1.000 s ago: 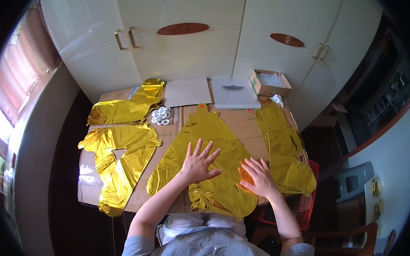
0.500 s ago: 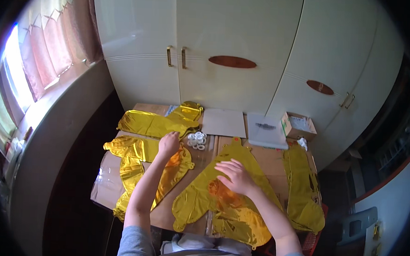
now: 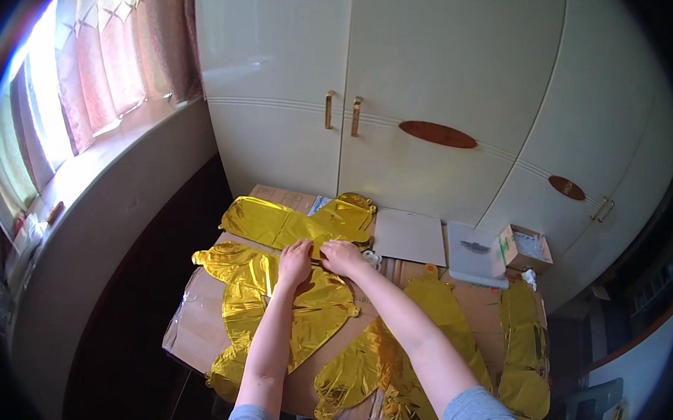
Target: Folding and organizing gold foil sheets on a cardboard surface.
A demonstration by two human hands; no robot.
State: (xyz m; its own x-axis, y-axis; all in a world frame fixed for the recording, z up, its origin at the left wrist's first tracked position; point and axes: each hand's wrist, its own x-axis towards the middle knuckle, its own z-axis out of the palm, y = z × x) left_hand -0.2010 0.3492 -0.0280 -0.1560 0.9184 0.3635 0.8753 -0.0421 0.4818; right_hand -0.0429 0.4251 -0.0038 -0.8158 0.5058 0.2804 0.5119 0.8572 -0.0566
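Near the table's [image 3: 193,332] front edge a gold foil balloon [image 3: 421,344] lies flat under the right forearm, with another [image 3: 525,349] along the right edge. Toward the left side, the left hand [image 3: 295,262] rests open, palm down, on a third balloon [image 3: 256,297], and the right hand [image 3: 341,257] touches its top edge, fingers curled, grip unclear. At the back edge lie a fourth balloon [image 3: 290,224], white sheets [image 3: 419,237] and a small box [image 3: 525,249].

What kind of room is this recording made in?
Probably a room in a home, used as a makeshift craft spot: a white built-in wardrobe with brass handles, a curtained window, and a cardboard-covered table strewn with gold foil balloons.
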